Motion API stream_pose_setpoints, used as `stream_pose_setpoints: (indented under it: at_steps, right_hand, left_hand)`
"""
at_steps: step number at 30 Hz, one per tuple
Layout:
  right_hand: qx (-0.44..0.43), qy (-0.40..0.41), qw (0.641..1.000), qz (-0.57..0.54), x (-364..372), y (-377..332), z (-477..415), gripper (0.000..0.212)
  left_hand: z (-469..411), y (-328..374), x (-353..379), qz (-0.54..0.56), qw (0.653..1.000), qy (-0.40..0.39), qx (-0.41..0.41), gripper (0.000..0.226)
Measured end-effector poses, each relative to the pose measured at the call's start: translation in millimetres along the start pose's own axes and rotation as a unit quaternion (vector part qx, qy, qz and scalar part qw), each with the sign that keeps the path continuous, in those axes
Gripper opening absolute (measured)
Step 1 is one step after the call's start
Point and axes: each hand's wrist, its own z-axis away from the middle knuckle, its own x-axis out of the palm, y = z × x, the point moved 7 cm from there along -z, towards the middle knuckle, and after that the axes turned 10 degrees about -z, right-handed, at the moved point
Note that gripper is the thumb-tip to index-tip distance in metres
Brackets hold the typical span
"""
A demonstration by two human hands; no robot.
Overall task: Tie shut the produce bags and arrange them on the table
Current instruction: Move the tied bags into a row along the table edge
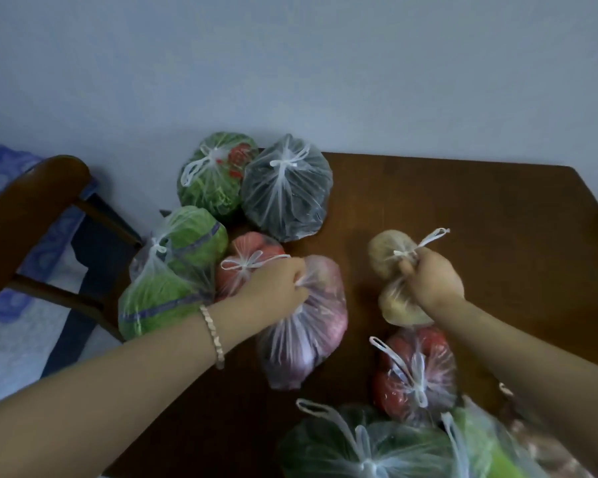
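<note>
Both hands clench knotted necks — left hand on the onion bag, right hand on the potato bag — thin, slippery plastic, heavy loads, mid-table.

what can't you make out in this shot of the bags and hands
Head view:
- Knot of the purple-onion bag: covered by the left hand.
- Greens bags at the bottom: cut off by the lower frame edge and blurred.
- Dark bag: contents unreadable through the plastic.
- Potato bag: partly hidden behind the right hand.
</note>
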Motion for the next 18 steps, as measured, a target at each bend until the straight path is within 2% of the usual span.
stream_pose_setpoints:
  at_steps: [4, 7, 9, 11, 15, 18]
  right_hand:
    - [0.032, 0.041, 0.999, -0.007, -22, 0, -47, 0.015]
    - [0.049, 0.062, 0.997, -0.019, -30, -1, -85, 0.021]
    - [0.059, 0.075, 0.995, -0.023, -33, 0, -115, 0.023]
    - [0.070, 0.083, 0.994, -0.009, -34, 0, -146, 0.023]
    - [0.082, 0.098, 0.992, 0.020, -32, 4, -217, 0.021]
    - [0.077, 0.110, 0.990, 0.034, -28, 6, -265, 0.023]
  left_hand:
    - [-79, 16, -16, 0.060, 0.997, 0.024, -0.038, 0.032]
    - [-139, 35, -9, 0.087, 0.995, 0.024, -0.043, 0.010]
    - [-182, 43, -8, 0.102, 0.993, 0.038, -0.049, 0.013]
    - [-221, 47, -9, 0.131, 0.988, 0.052, -0.057, 0.007]
    - [-303, 51, -6, 0.160, 0.982, 0.074, -0.074, 0.021]
    - [-350, 49, -6, 0.152, 0.982, 0.085, -0.076, 0.014]
